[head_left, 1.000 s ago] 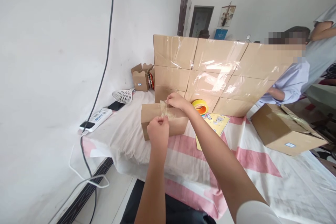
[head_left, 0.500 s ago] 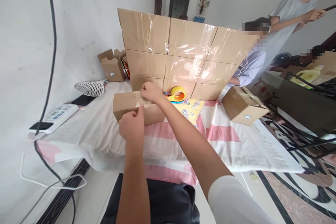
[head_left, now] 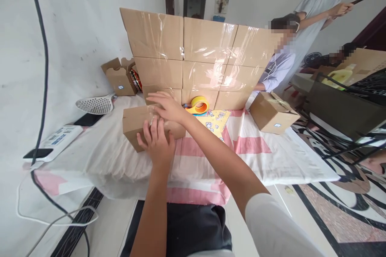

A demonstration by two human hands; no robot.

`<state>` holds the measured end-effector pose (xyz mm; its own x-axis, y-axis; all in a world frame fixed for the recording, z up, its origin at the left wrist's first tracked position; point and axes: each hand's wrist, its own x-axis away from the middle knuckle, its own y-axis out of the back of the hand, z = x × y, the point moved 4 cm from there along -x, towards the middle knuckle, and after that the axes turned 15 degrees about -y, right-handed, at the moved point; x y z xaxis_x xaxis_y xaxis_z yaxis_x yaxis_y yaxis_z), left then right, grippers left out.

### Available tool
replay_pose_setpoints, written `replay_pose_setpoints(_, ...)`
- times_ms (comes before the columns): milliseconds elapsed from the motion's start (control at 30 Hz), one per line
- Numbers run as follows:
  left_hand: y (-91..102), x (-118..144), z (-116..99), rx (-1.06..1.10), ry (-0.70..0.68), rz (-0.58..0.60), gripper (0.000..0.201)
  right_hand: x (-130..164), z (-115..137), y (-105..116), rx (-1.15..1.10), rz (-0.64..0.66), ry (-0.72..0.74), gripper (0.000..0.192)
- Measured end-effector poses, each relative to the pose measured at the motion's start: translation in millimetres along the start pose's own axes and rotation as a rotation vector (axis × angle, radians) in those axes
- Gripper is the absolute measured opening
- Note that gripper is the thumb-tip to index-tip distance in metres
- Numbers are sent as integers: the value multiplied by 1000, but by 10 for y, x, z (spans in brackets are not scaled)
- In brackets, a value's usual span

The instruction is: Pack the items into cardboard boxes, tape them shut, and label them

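Observation:
A small cardboard box (head_left: 134, 117) lies on the cloth-covered table in front of me, with clear tape (head_left: 153, 113) across its top. My left hand (head_left: 157, 138) rests on the box's near edge, fingers spread over the top and side. On the top's far side lies my right hand (head_left: 169, 106), open with fingers stretched to the left. Both hands touch the box but grip nothing. Just beyond it, to the right, stands a yellow tape dispenser (head_left: 197, 105), on or beside a yellow patterned sheet (head_left: 215, 124).
Behind stands a wall of taped cardboard boxes (head_left: 205, 42). An open box (head_left: 120, 80) and a white perforated scoop (head_left: 96, 105) are at left, a closed box (head_left: 271, 114) at right. A dark cable (head_left: 45, 68) hangs at left. Other people are at the back right.
Both hands have gone from pinched fingers at the tape to open, flattened fingers on the box. The camera view has shifted slightly right.

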<state>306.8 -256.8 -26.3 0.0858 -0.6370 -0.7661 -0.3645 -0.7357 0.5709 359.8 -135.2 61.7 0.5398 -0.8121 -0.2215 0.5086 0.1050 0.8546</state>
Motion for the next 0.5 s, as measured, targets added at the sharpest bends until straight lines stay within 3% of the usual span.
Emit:
replay_pose_setpoints(100, -96, 90, 38, -26, 15, 10, 50, 168, 31, -29, 99, 132, 98, 44)
replay_pose_setpoints(267, -124, 162, 12, -68, -4, 123, 51, 163, -31, 9, 130, 302, 71, 54)
replay_pose_setpoints(400, -177, 259, -106, -69, -27, 216, 57, 166, 0, -16, 229, 275, 86, 56)
replay_pose_setpoints(500, -232, 329, -179, -52, -21, 268, 61, 324, 60, -73, 317, 125, 54, 57)
